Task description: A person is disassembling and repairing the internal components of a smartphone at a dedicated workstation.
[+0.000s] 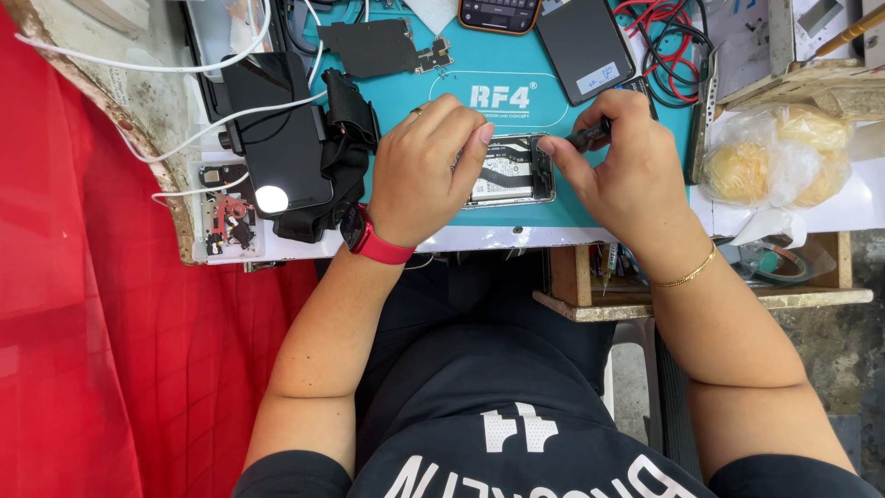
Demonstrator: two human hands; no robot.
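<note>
Cluttered repair surface (553, 235) with teal mat (636, 111). Opened phone (512, 171) lies mid-mat; left hand (424, 171) grips its left edge, right hand (622, 152) clenched on a black screwdriver (590, 138), tip at phone's right edge. Likely mid-disassembly; next needs steady tip seating.

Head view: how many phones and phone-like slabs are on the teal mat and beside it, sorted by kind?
Opened phone with insides showing, between left hand and right hand: 1
Black phone with white cable, screen up: 1
Orange-cased phone at top edge: 1
Dark grey slab with sticker: 1
Total: 4
</note>
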